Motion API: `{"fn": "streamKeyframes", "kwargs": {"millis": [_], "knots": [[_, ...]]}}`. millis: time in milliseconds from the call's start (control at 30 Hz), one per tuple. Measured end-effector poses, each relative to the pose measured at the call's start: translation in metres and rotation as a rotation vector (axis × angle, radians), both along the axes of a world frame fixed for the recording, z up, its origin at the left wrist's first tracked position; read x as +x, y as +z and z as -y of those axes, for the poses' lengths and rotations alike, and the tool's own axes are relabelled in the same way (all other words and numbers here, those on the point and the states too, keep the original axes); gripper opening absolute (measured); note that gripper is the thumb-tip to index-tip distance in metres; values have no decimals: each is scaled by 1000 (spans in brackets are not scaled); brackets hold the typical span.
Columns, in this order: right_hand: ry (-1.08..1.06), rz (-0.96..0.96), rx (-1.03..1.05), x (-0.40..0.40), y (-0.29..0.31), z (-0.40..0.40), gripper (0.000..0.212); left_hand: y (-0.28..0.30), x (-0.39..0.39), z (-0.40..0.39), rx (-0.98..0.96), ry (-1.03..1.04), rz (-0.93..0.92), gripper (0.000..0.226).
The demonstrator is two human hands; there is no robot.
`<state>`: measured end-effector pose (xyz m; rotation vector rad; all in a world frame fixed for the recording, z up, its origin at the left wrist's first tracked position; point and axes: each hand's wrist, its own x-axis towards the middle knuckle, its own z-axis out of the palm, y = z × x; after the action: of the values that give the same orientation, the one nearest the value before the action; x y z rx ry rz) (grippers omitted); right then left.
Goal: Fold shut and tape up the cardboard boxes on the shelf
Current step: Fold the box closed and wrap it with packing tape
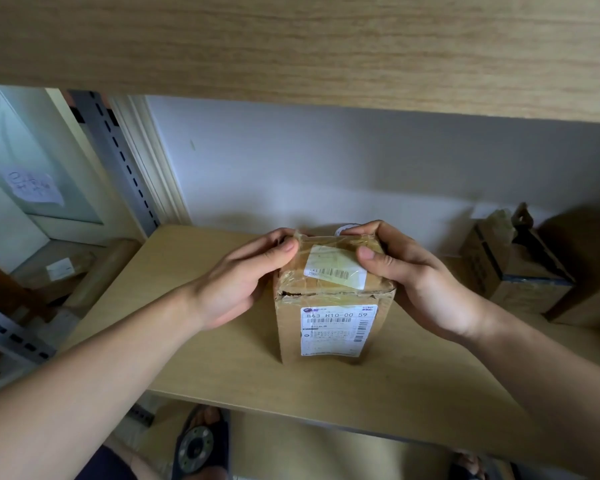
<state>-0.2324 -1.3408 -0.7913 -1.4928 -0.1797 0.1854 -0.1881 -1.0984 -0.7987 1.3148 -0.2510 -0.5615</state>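
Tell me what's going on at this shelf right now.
A person is working on a small cardboard box standing on the wooden shelf. The left hand and right hand each grip an upper side of the box, thumbs pressing on its top, which is folded shut and covered with clear tape and a barcode label. A gap still shows along the top's front edge. Another box, its top open, waits further right.

Storeroom or parcel storage corner: wooden shelf board (222, 358) on slotted grey metal uprights (125, 161), labelled cardboard boxes (520, 268) along a plain white wall (326, 161), more packages (66, 268) stacked left.
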Motion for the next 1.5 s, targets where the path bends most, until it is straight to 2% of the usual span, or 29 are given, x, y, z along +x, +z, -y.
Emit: {"fn": "streamKeyframes", "kwargs": {"millis": [67,133,267,300,400,533,733,800,867,967,1133,1267,1333,1500], "knots": [[19,-24,35,1,1,3,41,0,0,-5,-38,25,-27,50],[17,-31,44,1,2,3,41,4,-3,-7,-21,23,35,71],[-42,-16,-13,2,1,-2,38,9,-12,5,80,-4,177,82],[-51,-13,-20,2,1,-3,38,8,-13,7,89,-11,183,77],[-57,-7,-20,0,2,-3,39,-1,-12,10,45,24,182,36],[-56,4,-34,-2,3,-1,40,0,-11,10,11,82,176,24],[-62,3,-40,-4,7,-2,40,0,-10,14,-14,214,88,61],[-90,-14,-64,-6,11,-4,40,2,-15,18,17,178,105,71],[-109,-24,-151,-8,16,-9,43,4,-19,23,97,129,178,73],[-75,-18,-280,-11,26,-14,57,8,-20,26,104,121,202,71],[-108,-47,-218,-9,28,-17,51,8,-17,25,82,130,167,50],[-224,-28,-139,-6,22,-22,17,7,-19,29,36,179,162,32],[-261,-31,-116,-6,19,-23,8,9,-21,31,16,183,174,25],[-304,-20,-158,-9,19,-26,15,9,-24,35,13,240,174,11]]}}
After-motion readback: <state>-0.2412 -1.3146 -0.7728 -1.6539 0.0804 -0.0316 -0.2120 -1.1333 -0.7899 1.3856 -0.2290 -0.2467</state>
